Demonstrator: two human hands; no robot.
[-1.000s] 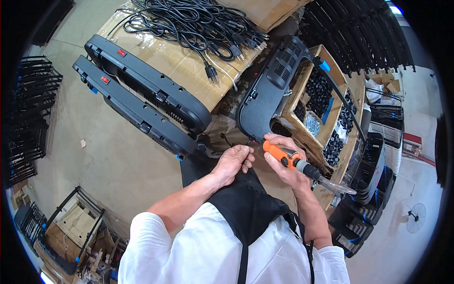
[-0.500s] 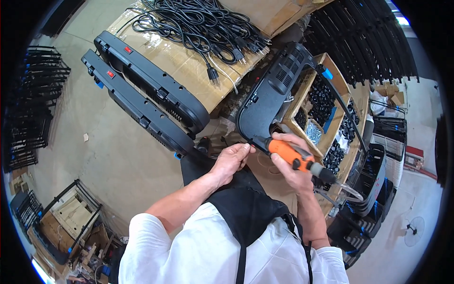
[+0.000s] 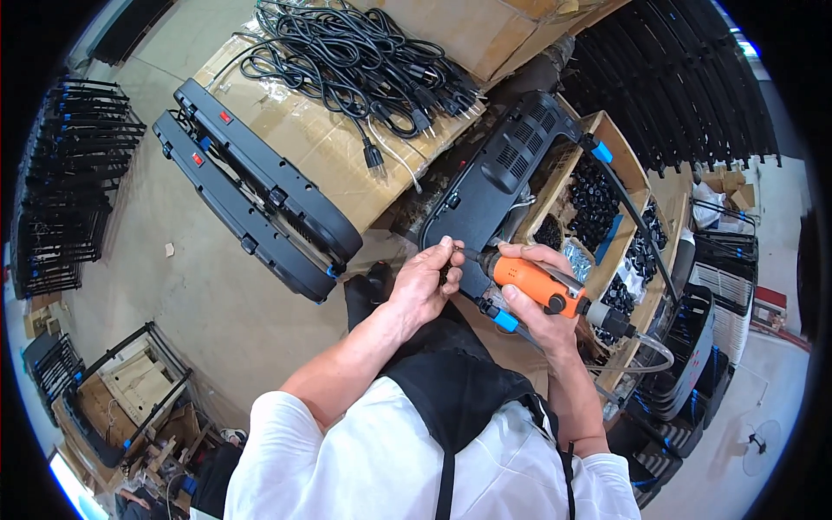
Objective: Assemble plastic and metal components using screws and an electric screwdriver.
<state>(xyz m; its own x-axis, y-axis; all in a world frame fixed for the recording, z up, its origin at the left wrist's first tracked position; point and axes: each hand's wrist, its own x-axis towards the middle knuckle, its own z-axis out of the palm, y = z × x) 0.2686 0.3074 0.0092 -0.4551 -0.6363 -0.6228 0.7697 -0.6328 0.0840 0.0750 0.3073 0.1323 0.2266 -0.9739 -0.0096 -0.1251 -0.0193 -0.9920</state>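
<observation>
My right hand [image 3: 548, 316] is wrapped round an orange air screwdriver [image 3: 530, 282], its hose trailing to the right. The tool's tip points left and meets the fingertips of my left hand [image 3: 423, 284]. Those fingers are pinched and curled; small dark bits show among them, too small to name. Beneath and beyond both hands lies a black plastic housing [image 3: 475, 212] with a vented hump, attached to a black tube frame [image 3: 637, 217]. A blue clip [image 3: 505, 321] sits on the frame just below the screwdriver.
Right of the housing stands a wooden parts box [image 3: 555, 204] with black knobs and silver screws. A carton [image 3: 347, 160] at far left bears tangled black power cords [image 3: 355, 56]. Two black housings [image 3: 260, 165] with red switches lean on it. Black frames [image 3: 78, 182] are stacked at left.
The screwdriver tip has come off the housing's near edge and is now at my left fingertips. My left hand has risen slightly. The housing's near end and the blue clip show more.
</observation>
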